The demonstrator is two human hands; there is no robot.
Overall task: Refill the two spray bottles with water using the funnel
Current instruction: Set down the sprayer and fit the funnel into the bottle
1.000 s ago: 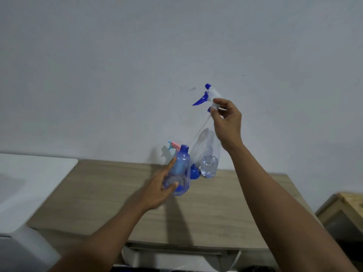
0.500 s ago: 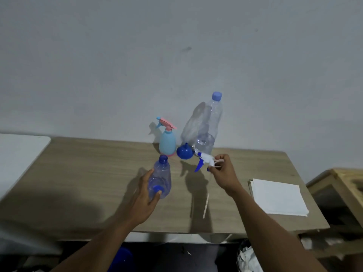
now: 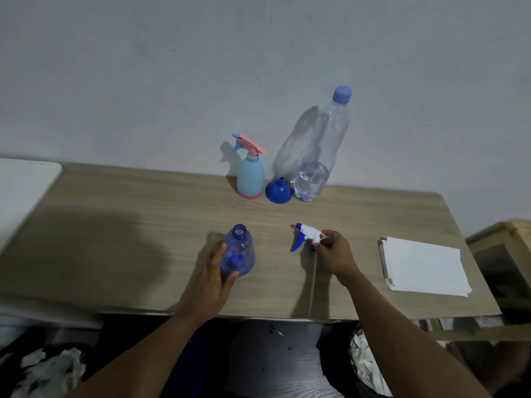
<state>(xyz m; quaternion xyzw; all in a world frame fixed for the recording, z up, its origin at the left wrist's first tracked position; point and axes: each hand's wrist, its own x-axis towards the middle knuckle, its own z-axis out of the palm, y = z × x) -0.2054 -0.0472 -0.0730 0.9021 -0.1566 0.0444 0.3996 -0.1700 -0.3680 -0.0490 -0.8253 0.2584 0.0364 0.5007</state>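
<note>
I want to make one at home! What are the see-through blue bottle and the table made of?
The blue bottle looks like thin, smooth tinted plastic: the table shows through it. The table looks like wood or wood-print laminate, matte, with pale grain lines; which one I cannot tell.

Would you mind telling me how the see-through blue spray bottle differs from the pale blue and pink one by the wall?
The translucent blue plastic spray bottle has an open neck, its trigger head off; the opaque pale blue spray bottle has its pink trigger head on. The left hand grips the translucent one; the pale one stands untouched beside the blue plastic funnel. Both stand on the wooden table.
</note>
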